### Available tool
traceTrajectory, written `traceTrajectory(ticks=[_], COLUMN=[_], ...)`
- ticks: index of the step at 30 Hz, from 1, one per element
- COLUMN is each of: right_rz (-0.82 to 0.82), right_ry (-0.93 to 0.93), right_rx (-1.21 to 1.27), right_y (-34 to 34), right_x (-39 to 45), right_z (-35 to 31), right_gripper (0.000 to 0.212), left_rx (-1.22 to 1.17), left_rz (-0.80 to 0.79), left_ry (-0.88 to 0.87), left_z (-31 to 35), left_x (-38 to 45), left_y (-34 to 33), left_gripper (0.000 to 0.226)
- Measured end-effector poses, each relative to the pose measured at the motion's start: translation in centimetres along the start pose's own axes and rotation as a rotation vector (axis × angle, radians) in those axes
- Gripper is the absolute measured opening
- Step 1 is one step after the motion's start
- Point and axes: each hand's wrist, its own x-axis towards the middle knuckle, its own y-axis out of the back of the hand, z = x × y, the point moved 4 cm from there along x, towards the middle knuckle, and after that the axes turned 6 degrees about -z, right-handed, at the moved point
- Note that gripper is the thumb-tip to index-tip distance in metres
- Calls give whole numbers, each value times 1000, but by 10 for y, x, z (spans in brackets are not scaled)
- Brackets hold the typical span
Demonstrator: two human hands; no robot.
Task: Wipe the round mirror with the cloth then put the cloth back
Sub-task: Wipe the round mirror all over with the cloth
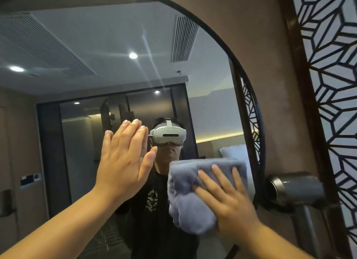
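The round mirror [116,51] with a thin black rim fills most of the head view and hangs on a brown wall. My right hand [229,198] presses a folded blue-grey cloth [189,193] flat against the glass at the lower right, near the rim. My left hand [123,162] is raised in front of the mirror's lower middle, palm towards the glass and fingers straight, holding nothing; I cannot tell if it touches the glass. A faint streak runs across the upper glass. The mirror reflects a person wearing a headset.
A dark cylindrical hair dryer [297,189] sits in a wall holder just right of the mirror rim, close to the cloth. Further right stands a dark lattice screen [332,84] with a geometric pattern. Brown wall [251,36] lies between the mirror and the screen.
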Motion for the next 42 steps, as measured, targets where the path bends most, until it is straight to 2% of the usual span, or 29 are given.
traceTrajectory(ticks=[2,6,9,11,15,18,20,24,28,30,32,34,36,39,40,41,42], right_rz=[10,73,89,95,-20,-46,25,89,130,145,151,82,42,-80,-85,-164,-36], right_ry=[-24,-260,-305,-197,24,99,9,-319,-493,-524,-440,-381,-317,-58,-102,-134,-184], right_rx=[10,21,5,25,18,-7,8,28,-11,9,53,90,94,73,85,181,340], right_y=[15,46,47,31,-12,-8,11,44,39,32,17,-5,-25,-55,-57,-66,-64], right_x=[37,141,168,137,6,-16,13,72,79,59,27,-16,-62,-102,-88,-84,-77], right_z=[24,82,80,53,-17,-1,35,116,118,100,65,21,-34,-134,-159,-169,-171], right_gripper=[74,74,70,73,70,72,70,72,68,70,74,76,67,49,49,59,75], left_rx=[-21,-50,-104,-130,-121,-52,-45,-28,32,30,14,11,-1,-33,-48,-65,-79], left_rz=[-7,0,32,58,56,24,22,25,20,26,36,46,62,65,55,40,20], left_ry=[-1,-21,-13,-5,-6,-44,-51,-68,-92,-92,-82,-79,-81,-78,-76,-76,-78], left_z=[-1,-6,-7,-6,-4,-2,-7,-15,-16,-16,-16,-14,-12,-12,-13,-14,-15], left_x=[-1,-2,0,0,-3,-5,-5,-7,-9,-9,-9,-9,-8,-8,-9,-9,-8], left_y=[4,11,14,15,9,4,1,-4,-8,-7,-6,-5,-4,1,3,5,8], left_gripper=[68,70,69,67,62,64,62,57,56,56,55,55,55,55,56,57,58])
